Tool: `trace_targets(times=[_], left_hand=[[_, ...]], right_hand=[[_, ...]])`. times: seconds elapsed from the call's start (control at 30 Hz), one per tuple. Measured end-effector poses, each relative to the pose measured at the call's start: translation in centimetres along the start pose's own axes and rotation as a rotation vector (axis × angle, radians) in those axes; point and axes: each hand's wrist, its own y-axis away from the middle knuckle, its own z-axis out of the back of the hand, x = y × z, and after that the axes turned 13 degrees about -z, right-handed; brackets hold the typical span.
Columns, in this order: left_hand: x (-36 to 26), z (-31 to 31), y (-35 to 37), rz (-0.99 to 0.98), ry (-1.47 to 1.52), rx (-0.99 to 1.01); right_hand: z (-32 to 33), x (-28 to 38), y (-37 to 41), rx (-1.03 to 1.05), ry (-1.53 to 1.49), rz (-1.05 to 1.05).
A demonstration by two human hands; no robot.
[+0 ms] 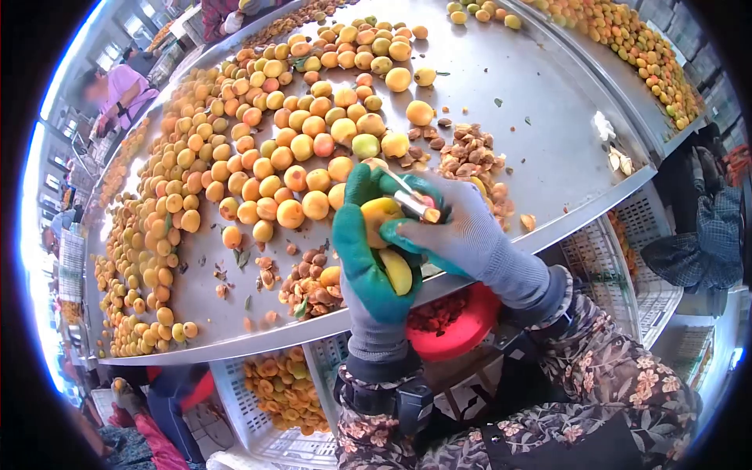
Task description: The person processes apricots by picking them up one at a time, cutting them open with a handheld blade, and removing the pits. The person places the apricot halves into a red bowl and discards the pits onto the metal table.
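My left hand (364, 266), in a grey glove with a green coated palm, is closed around a yellow-orange apricot (379, 215). A yellow apricot piece (396, 272) also rests in that palm. My right hand (462, 227), gloved the same way, grips a short tool with a pale, stick-like handle (415, 202); its working end is hidden. The fingers of both hands meet at the fruit, above the table's near edge. Just beyond them lies a heap of brown apricot pits (468, 153), and another pit heap (312, 283) is left of my left hand.
Whole apricots (290, 157) cover much of the metal table (540, 149). Below its rim are a red bowl (462, 329) with dark contents and a white crate (235, 392) holding apricot halves (290, 392). Another person (125, 94) is at the far left.
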Motion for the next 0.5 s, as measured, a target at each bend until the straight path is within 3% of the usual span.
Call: trace_targets(times=[0.07, 0.1, 0.13, 0.2, 0.23, 0.27, 0.33, 0.37, 0.4, 0.47, 0.5], left_hand=[[-0.5, 0.6, -0.4, 0.534, 0.606, -0.203], [-0.6, 0.9, -0.8, 0.8, 0.908, -0.302], [-0.4, 1.5, -0.9, 0.801, 0.91, -0.302], [0.1, 2.8, -0.9, 0.138, 0.045, 0.297], [-0.1, 2.6, -0.9, 0.129, 0.05, 0.322], [-0.3, 2.5, -0.4, 0.133, 0.052, 0.326], [-0.3, 2.1, 1.2, 0.086, -0.054, 0.332], [0.1, 1.3, 1.2, 0.868, 0.525, 0.108], [-0.1, 1.3, 1.1, 0.865, 0.527, 0.111], [-0.8, 1.5, 0.2, 0.972, 0.825, -0.125], [-0.4, 1.7, 0.7, 1.019, 1.221, -0.234]], right_hand=[[0.5, 0.3, 0.0, 0.167, -0.207, -0.263], [1.0, 1.1, -0.2, 0.181, -0.226, -0.299], [1.8, 1.3, -0.6, 0.179, -0.224, -0.3], [3.4, 1.4, -1.5, 0.419, 0.281, -0.126], [3.3, 1.1, -1.7, 0.453, 0.329, 0.026], [2.9, 0.9, -1.5, 0.452, 0.326, 0.021], [2.0, 0.5, -1.2, 0.098, 0.056, 0.032], [1.4, 0.5, -1.4, 0.022, 0.018, 0.085], [1.6, 0.8, -1.2, 0.018, 0.018, 0.088], [2.2, 2.2, -0.4, -0.098, -0.504, 0.045], [1.3, 2.7, -0.6, -0.213, -0.617, 0.12]])
